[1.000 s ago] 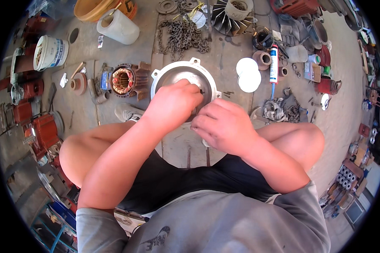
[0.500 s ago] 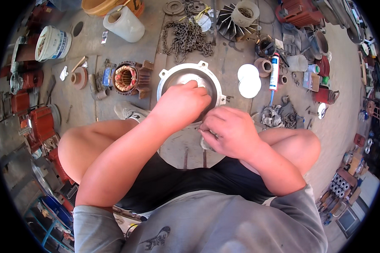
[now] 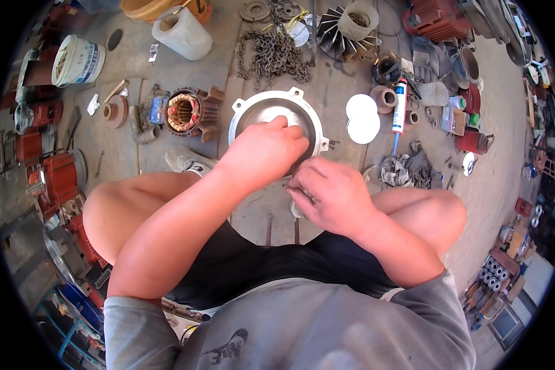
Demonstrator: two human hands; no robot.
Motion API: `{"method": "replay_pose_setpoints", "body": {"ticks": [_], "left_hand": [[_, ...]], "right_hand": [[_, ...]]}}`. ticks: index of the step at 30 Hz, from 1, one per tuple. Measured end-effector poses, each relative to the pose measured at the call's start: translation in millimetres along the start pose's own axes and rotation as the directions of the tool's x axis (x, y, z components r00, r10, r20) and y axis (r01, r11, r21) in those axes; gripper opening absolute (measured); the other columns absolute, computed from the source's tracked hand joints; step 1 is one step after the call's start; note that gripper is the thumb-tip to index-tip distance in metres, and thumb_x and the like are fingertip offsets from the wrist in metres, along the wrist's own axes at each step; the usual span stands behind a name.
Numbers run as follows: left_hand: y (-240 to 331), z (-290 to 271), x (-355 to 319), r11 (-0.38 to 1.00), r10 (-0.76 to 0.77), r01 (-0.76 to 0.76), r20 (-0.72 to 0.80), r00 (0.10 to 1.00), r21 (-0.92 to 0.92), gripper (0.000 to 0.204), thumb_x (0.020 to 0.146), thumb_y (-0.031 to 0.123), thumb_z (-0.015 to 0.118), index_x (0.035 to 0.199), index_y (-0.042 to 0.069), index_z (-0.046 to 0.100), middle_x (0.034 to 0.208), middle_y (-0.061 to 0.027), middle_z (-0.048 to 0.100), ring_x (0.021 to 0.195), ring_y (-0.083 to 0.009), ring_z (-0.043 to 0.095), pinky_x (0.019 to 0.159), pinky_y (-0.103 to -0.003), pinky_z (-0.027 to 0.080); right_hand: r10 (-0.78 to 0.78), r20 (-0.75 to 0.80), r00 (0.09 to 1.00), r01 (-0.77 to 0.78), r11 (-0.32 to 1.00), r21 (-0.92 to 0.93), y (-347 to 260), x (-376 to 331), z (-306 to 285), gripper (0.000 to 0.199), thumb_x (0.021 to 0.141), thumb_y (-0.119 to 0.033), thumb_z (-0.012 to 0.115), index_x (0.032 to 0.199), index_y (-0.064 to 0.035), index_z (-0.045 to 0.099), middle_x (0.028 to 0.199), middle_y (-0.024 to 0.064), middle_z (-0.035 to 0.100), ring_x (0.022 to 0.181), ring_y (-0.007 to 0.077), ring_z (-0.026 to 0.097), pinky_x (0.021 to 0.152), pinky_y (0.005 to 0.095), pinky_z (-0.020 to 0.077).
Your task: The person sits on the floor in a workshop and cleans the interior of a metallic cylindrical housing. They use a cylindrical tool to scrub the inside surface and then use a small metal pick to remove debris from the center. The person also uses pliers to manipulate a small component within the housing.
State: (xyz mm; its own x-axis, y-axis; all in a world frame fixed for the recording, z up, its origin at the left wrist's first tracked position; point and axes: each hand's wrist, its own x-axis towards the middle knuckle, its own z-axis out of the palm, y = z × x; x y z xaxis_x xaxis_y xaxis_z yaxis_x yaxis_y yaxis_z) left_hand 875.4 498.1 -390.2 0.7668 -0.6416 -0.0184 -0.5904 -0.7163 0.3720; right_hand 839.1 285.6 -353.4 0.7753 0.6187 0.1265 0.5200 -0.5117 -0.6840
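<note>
Between my knees lies a round silver metal housing [image 3: 235, 121] with bolt lugs around its rim. My left hand [image 3: 270, 147] reaches over its opening, fingers curled down into the bowl; whatever they touch there is hidden beneath the hand. Close to the housing's lower right rim, my right hand [image 3: 333, 192] is closed with thumb and fingers drawn together. Anything in that pinch is too small or too hidden to name. To the left of the housing stands a ribbed motor stator [image 3: 184, 114] with its copper windings showing.
Beyond the housing lie a heap of chain [image 3: 270, 58] and a black finned fan wheel [image 3: 336, 38]. White discs [image 3: 363, 126], a sealant tube [image 3: 400, 108] and crumpled rags [image 3: 402, 168] are on the right. A white bucket [image 3: 78, 60] and translucent jug [image 3: 184, 34] stand far left.
My right hand has shifted slightly left, its fingers still drawn together. My left hand stays over the housing in nearly the same pose.
</note>
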Motion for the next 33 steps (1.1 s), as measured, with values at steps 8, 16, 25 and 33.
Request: {"method": "replay_pose_setpoints", "body": {"ticks": [8, 16, 25, 33], "left_hand": [[5, 4, 6, 0.999, 0.019, -0.018, -0.007, 1.0, 0.036, 0.013, 0.085, 0.015, 0.074, 0.097, 0.012, 0.072, 0.099, -0.0028, 0.071, 0.106, -0.0255, 0.07, 0.086, -0.039, 0.062], [5, -11, 3, 0.996, -0.044, 0.037, -0.088, 0.995, -0.079, 0.018, 0.084, 0.008, 0.074, 0.102, 0.007, 0.07, 0.112, -0.0093, 0.065, 0.109, -0.0316, 0.068, 0.09, -0.045, 0.06], [-11, -10, -12, 0.988, -0.098, 0.102, -0.041, 0.994, 0.116, 0.033, 0.078, 0.014, 0.09, 0.105, 0.01, 0.073, 0.097, -0.0051, 0.071, 0.104, -0.0288, 0.068, 0.097, -0.045, 0.053], [-14, -4, -12, 0.994, -0.108, 0.111, -0.085, 0.99, 0.024, 0.021, 0.081, 0.013, 0.086, 0.097, 0.008, 0.073, 0.094, -0.0076, 0.071, 0.099, -0.0316, 0.069, 0.093, -0.047, 0.055]], "right_hand": [[0.109, -0.047, 0.993, -0.107, 0.993, 0.042, 3, -6, -4, 0.016, 0.088, -0.011, 0.083, 0.097, -0.0094, 0.069, 0.095, 0.0083, 0.071, 0.083, 0.0319, 0.074, 0.07, 0.0444, 0.0598], [0.101, -0.139, 0.985, -0.091, 0.993, 0.073, 3, -15, 10, 0.016, 0.086, -0.007, 0.083, 0.094, -0.0064, 0.069, 0.097, 0.0089, 0.072, 0.085, 0.0298, 0.075, 0.07, 0.0421, 0.0614], [-0.011, -0.143, 0.99, 0.009, 1.0, -0.01, -1, -19, 24, 0.017, 0.085, -0.011, 0.084, 0.095, -0.0083, 0.07, 0.099, 0.0067, 0.068, 0.084, 0.0272, 0.075, 0.069, 0.0401, 0.0623], [0.083, -0.181, 0.98, -0.064, 0.992, 0.105, 1, -17, 21, 0.013, 0.083, -0.008, 0.084, 0.089, -0.0075, 0.073, 0.1, 0.0071, 0.074, 0.079, 0.0268, 0.075, 0.067, 0.0385, 0.0621]]}}
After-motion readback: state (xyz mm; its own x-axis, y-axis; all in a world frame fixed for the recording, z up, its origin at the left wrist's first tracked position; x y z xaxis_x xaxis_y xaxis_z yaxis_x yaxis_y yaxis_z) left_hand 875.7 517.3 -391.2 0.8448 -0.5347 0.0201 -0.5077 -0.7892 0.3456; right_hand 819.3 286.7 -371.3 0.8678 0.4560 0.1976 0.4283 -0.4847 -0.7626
